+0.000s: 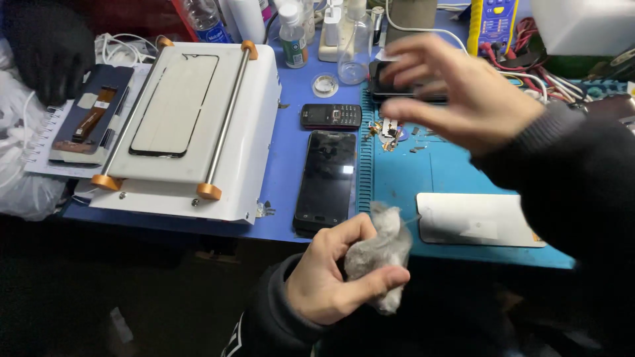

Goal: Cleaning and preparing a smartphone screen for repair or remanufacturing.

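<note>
My left hand (331,274) is low at the front of the table, closed around a crumpled grey cloth (382,254). Just beyond it a black smartphone (325,178) lies face up on the blue table. My right hand (456,89) hovers above the blue work mat (423,172) with fingers spread and nothing in it, blurred by motion. A thin white phone-shaped panel (476,221) lies on the mat below that hand. Behind the right hand a dark phone (383,86) is partly hidden.
A white separator machine (248,132) with a phone glass (175,106) on its plate stands at left. A small keypad phone (331,116), loose screws (390,132), bottles (292,36), a glass jar (354,59), a yellow multimeter (493,23) and cables crowd the back.
</note>
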